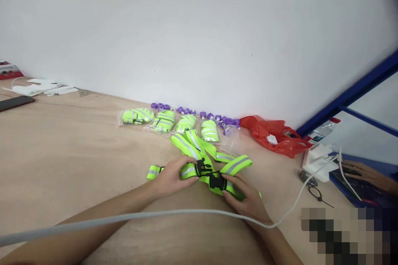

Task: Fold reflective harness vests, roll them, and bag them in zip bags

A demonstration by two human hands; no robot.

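Observation:
A neon yellow-green strap with a silver reflective stripe lies in loops on the bed-like surface in front of me. My left hand pinches the black pronged buckle half on one strap end. Between the fingers of my right hand is the black socket half of the buckle. The two halves are apart, close together, with the prongs towards the socket. Just beyond them lie several clear bags of folded reflective straps.
Several small purple items line the wall. A red plastic bag and white power strip are at right, near another person's hand. A white cable crosses before my forearms. A dark phone-like slab lies far left.

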